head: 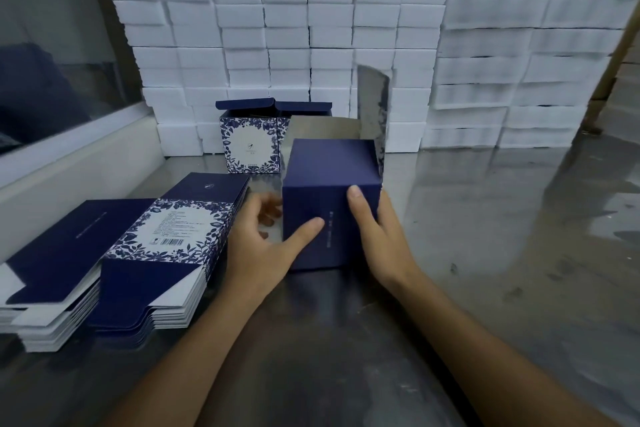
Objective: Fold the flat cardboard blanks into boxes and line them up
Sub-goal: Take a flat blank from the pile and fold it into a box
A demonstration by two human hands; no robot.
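A navy blue box (329,184) stands partly folded in the middle of the metal table (485,236), its silver-lined flaps open at the far end. My left hand (263,243) grips its left side, thumb on the near face and fingers round the left edge. My right hand (377,232) grips its right side, thumb pressed on the upper near edge. Two stacks of flat blue-and-white floral blanks (114,263) lie to the left. Two folded boxes (252,139) stand side by side behind, lids raised.
A high wall of white foam blocks (311,28) runs along the back of the table, with more stacks at the right (519,62). A white ledge and a window (69,149) border the left side. Bare metal surface lies to the right and near me.
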